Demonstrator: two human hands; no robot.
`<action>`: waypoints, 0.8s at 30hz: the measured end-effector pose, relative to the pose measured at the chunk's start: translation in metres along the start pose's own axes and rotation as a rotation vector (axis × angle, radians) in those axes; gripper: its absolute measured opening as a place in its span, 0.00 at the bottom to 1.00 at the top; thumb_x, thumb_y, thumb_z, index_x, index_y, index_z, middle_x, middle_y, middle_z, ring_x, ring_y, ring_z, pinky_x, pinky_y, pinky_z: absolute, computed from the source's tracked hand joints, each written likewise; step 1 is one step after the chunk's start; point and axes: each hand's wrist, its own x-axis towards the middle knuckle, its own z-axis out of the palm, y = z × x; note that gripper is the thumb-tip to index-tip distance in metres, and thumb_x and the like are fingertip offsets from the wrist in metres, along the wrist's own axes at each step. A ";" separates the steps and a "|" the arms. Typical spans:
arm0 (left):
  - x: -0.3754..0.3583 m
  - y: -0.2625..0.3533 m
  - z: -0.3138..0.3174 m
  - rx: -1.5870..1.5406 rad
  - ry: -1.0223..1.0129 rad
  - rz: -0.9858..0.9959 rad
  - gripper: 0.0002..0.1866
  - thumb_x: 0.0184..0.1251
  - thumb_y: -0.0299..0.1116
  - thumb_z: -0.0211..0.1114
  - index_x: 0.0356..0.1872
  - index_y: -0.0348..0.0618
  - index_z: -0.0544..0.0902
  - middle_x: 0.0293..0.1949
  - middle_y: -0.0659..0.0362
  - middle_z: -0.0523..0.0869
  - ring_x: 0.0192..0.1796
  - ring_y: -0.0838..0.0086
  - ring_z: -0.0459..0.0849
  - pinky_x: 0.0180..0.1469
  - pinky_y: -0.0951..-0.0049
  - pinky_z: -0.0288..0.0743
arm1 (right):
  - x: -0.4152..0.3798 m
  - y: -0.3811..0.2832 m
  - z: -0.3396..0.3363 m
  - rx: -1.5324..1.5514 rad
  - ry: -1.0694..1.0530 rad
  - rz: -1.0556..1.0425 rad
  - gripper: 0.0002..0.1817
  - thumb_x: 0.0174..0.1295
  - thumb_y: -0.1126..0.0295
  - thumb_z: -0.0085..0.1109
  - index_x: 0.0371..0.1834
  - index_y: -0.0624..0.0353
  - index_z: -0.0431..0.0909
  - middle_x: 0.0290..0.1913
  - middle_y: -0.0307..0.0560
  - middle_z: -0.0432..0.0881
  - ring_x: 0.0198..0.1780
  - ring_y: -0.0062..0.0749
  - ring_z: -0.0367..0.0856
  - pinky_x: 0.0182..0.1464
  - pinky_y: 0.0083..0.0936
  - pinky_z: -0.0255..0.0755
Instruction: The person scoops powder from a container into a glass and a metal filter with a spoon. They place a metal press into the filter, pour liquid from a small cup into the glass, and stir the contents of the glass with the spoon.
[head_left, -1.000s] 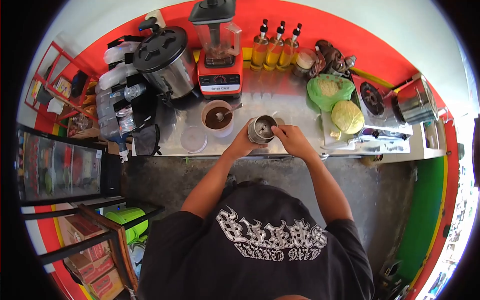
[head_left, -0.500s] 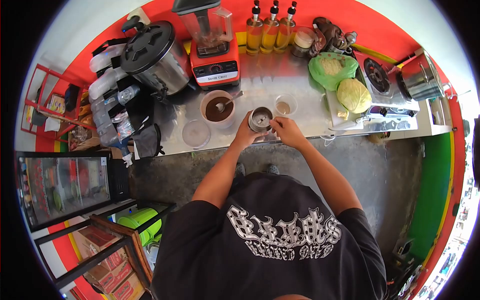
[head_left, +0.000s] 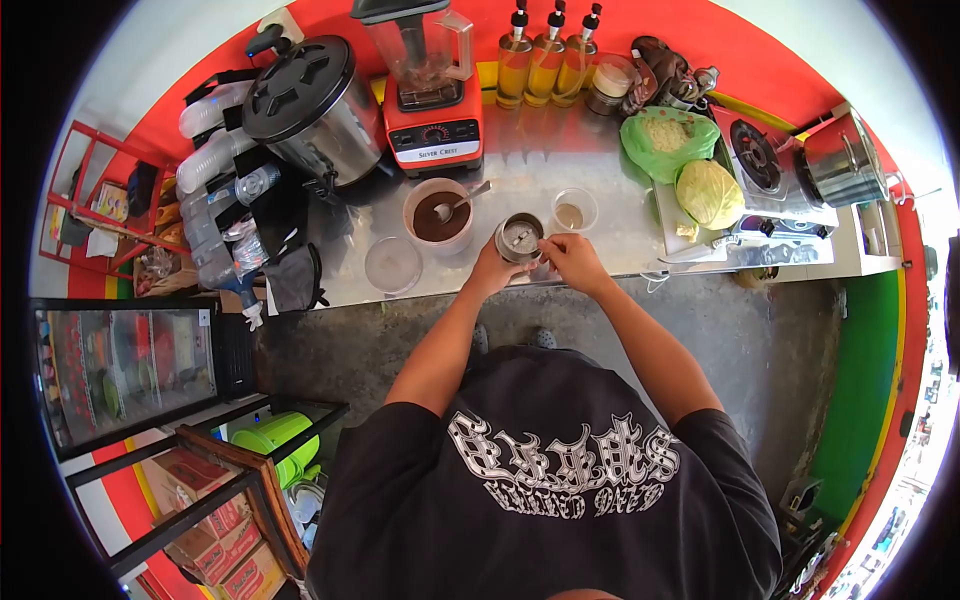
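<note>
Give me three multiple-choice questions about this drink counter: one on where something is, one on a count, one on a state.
1. Where is the metal cup?
A. by the cabbage
B. held by the left hand, near the counter's front edge
C. on the stove

2. How many pump bottles stand beside the blender?
A. two
B. three
C. five

3. The tub of brown powder is:
A. lidded
B. tipped over
C. open, spoon inside

Answers: 1 B, fingers wrap it while the right hand is at its rim. 2 B, three tops show. 3 C, a handle sticks out.
</note>
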 end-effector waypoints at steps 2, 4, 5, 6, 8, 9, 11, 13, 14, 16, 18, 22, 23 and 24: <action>0.001 -0.004 -0.001 0.092 0.022 0.042 0.41 0.54 0.23 0.88 0.70 0.40 0.75 0.61 0.57 0.87 0.64 0.71 0.85 0.65 0.65 0.83 | 0.002 0.004 -0.001 -0.021 -0.029 -0.035 0.22 0.81 0.59 0.61 0.36 0.68 0.88 0.28 0.43 0.87 0.28 0.22 0.81 0.34 0.27 0.76; 0.001 0.005 -0.002 -0.005 -0.027 -0.026 0.43 0.55 0.25 0.88 0.71 0.39 0.74 0.63 0.55 0.86 0.66 0.67 0.85 0.68 0.63 0.81 | 0.002 0.002 -0.001 -0.040 -0.051 -0.069 0.22 0.81 0.59 0.61 0.36 0.68 0.88 0.27 0.43 0.87 0.28 0.22 0.81 0.34 0.27 0.75; 0.000 0.009 -0.002 -0.002 -0.025 -0.020 0.43 0.55 0.25 0.88 0.71 0.39 0.74 0.63 0.55 0.86 0.66 0.67 0.85 0.68 0.63 0.81 | 0.002 0.001 -0.001 -0.016 -0.028 -0.048 0.22 0.81 0.59 0.61 0.36 0.68 0.88 0.28 0.43 0.87 0.28 0.22 0.81 0.34 0.27 0.75; -0.006 0.027 -0.001 0.131 0.010 0.022 0.42 0.56 0.26 0.87 0.72 0.39 0.73 0.64 0.53 0.86 0.67 0.64 0.85 0.71 0.62 0.79 | 0.002 0.000 0.000 0.010 -0.006 -0.026 0.22 0.81 0.59 0.61 0.36 0.68 0.88 0.28 0.43 0.87 0.28 0.22 0.81 0.34 0.27 0.75; -0.019 0.050 -0.001 0.272 0.046 0.063 0.42 0.57 0.26 0.86 0.72 0.39 0.72 0.65 0.51 0.85 0.68 0.61 0.85 0.73 0.61 0.77 | 0.003 0.003 0.001 0.021 -0.019 -0.028 0.22 0.81 0.59 0.60 0.35 0.68 0.88 0.28 0.42 0.88 0.28 0.21 0.81 0.34 0.27 0.76; -0.024 0.054 -0.003 0.322 0.072 0.074 0.41 0.59 0.26 0.83 0.73 0.38 0.71 0.66 0.50 0.85 0.69 0.58 0.84 0.74 0.60 0.75 | 0.004 0.003 0.001 0.030 -0.031 -0.027 0.22 0.81 0.59 0.60 0.35 0.68 0.87 0.28 0.42 0.88 0.27 0.21 0.81 0.34 0.26 0.76; -0.030 0.053 -0.009 0.383 0.095 0.088 0.40 0.61 0.25 0.80 0.74 0.38 0.70 0.66 0.49 0.85 0.71 0.56 0.84 0.76 0.59 0.74 | 0.004 0.002 0.000 0.041 -0.038 -0.016 0.22 0.81 0.58 0.60 0.35 0.68 0.87 0.28 0.42 0.88 0.28 0.21 0.81 0.33 0.26 0.76; -0.034 0.045 -0.016 0.423 0.255 0.089 0.33 0.63 0.22 0.74 0.71 0.37 0.74 0.61 0.48 0.88 0.66 0.59 0.88 0.70 0.62 0.79 | 0.004 0.006 0.001 0.059 -0.041 0.002 0.22 0.81 0.58 0.60 0.35 0.68 0.87 0.29 0.42 0.88 0.28 0.20 0.81 0.33 0.25 0.76; -0.037 0.040 -0.021 0.434 0.249 0.089 0.33 0.63 0.22 0.74 0.71 0.37 0.74 0.61 0.48 0.88 0.66 0.59 0.88 0.70 0.62 0.79 | 0.006 0.008 0.001 0.069 -0.043 0.008 0.22 0.80 0.57 0.62 0.37 0.67 0.88 0.30 0.44 0.90 0.28 0.22 0.83 0.34 0.27 0.77; -0.049 0.090 -0.019 0.382 0.333 -0.014 0.24 0.64 0.21 0.71 0.62 0.35 0.80 0.54 0.49 0.91 0.55 0.67 0.92 0.59 0.65 0.84 | 0.008 0.012 0.001 0.088 -0.047 0.014 0.22 0.79 0.56 0.63 0.39 0.67 0.89 0.32 0.46 0.92 0.28 0.24 0.85 0.35 0.28 0.79; -0.052 0.122 -0.010 0.457 0.380 0.012 0.20 0.64 0.20 0.71 0.57 0.36 0.82 0.50 0.51 0.91 0.48 0.68 0.91 0.53 0.67 0.84 | 0.008 0.013 0.001 0.130 -0.064 0.003 0.22 0.79 0.56 0.63 0.39 0.67 0.88 0.32 0.45 0.92 0.29 0.23 0.85 0.36 0.28 0.78; -0.047 0.164 0.012 0.641 0.349 0.258 0.09 0.66 0.23 0.71 0.47 0.39 0.85 0.42 0.55 0.89 0.42 0.58 0.89 0.47 0.61 0.82 | 0.008 0.013 -0.003 0.115 -0.097 0.001 0.21 0.79 0.56 0.63 0.39 0.67 0.88 0.34 0.45 0.92 0.29 0.23 0.84 0.35 0.27 0.77; -0.039 0.156 0.012 0.759 0.326 0.314 0.10 0.65 0.25 0.74 0.46 0.42 0.88 0.44 0.56 0.86 0.48 0.57 0.86 0.50 0.60 0.82 | 0.007 0.014 -0.003 0.150 -0.109 -0.013 0.20 0.79 0.57 0.63 0.39 0.67 0.87 0.34 0.44 0.91 0.29 0.22 0.84 0.35 0.27 0.77; -0.035 0.155 0.015 0.757 0.340 0.313 0.10 0.65 0.25 0.74 0.46 0.42 0.88 0.44 0.56 0.86 0.48 0.57 0.86 0.50 0.60 0.82 | 0.007 0.015 -0.002 0.183 -0.121 -0.026 0.19 0.80 0.58 0.63 0.39 0.66 0.87 0.33 0.43 0.91 0.30 0.22 0.83 0.35 0.27 0.76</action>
